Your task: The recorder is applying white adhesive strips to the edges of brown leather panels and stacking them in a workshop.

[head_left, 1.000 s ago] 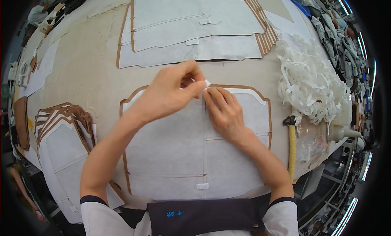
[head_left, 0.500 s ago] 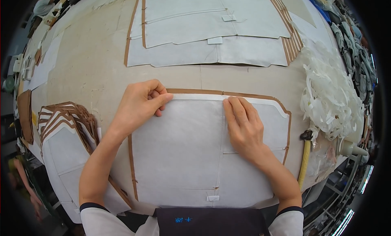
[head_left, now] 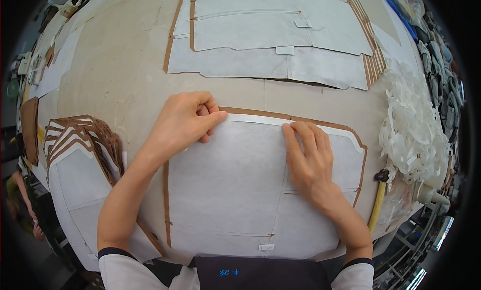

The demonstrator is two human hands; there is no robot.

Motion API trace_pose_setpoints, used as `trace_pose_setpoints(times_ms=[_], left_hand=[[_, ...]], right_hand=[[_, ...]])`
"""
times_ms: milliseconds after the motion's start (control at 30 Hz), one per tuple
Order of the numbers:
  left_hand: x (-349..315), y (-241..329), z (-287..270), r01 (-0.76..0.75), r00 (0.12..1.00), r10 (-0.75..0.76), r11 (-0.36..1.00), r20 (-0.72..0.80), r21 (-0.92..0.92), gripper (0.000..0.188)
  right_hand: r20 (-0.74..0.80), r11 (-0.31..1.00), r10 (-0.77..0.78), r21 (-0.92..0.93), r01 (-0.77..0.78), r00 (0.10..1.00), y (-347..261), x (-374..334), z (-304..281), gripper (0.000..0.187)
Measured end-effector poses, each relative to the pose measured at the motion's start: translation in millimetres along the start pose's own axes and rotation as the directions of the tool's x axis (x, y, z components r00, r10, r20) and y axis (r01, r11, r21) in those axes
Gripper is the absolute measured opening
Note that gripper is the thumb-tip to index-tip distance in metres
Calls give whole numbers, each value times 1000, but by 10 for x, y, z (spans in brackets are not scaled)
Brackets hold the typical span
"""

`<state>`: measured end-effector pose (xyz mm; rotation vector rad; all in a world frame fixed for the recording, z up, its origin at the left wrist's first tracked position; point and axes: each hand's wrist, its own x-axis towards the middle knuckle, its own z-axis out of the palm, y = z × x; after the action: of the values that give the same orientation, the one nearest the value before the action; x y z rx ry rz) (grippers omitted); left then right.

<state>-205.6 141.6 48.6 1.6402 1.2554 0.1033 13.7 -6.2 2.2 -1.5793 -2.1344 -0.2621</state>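
The left hand [head_left: 183,122] is pinching the far edge of a white lining sheet [head_left: 225,185] between thumb and curled fingers, closed on a narrow white strip [head_left: 255,119] that is running along that edge. The right hand [head_left: 308,157] is lying flat and open, fingertips pressing the same strip down to the right of the pinch, gripping nothing. The sheet is sitting on a brown panel [head_left: 166,200] whose border is showing around it, on the near middle of a tan worktable [head_left: 115,74].

On the far side another set of white sheets on brown panels [head_left: 260,44] is lying; at the left a fanned stack of similar panels [head_left: 75,145]; at the right a heap of white strip offcuts [head_left: 411,124], with a yellow-handled tool [head_left: 377,205] near it.

The risk, as I judge it, is skew: if the pinching hand is pulling off-line, the strip could be wandering off the edge or puckering. If the flat hand is easing its pressure, the sheet could be sliding on the panel, leaving an uneven brown border.
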Motion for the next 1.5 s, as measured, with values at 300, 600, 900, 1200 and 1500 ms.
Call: trace_pose_setpoints(times_ms=[300, 600, 900, 1200, 1500], left_hand=[[53, -115, -31, -32, 999, 35, 995, 36, -93, 19], [-257, -208, -185, 51, 998, -53, 992, -15, -113, 20], [-364, -416, -222, 78, 992, -97, 973, -78, -216, 21], [-350, -427, -197, 72, 987, -93, 985, -133, -155, 22], [-360, -392, -201, 85, 986, -105, 986, -133, -143, 22]], right_hand=[[4, 978, -17, 209, 16, 1000, -347, 355, 279, 45], [-7, 978, -78, 196, 77, 997, -475, 426, 390, 45], [16, 984, -123, 128, 120, 992, -494, 431, 409, 49], [8, 978, -155, 141, 153, 988, -536, 509, 446, 47], [1, 945, -115, 309, 109, 993, -720, 679, 561, 45]])
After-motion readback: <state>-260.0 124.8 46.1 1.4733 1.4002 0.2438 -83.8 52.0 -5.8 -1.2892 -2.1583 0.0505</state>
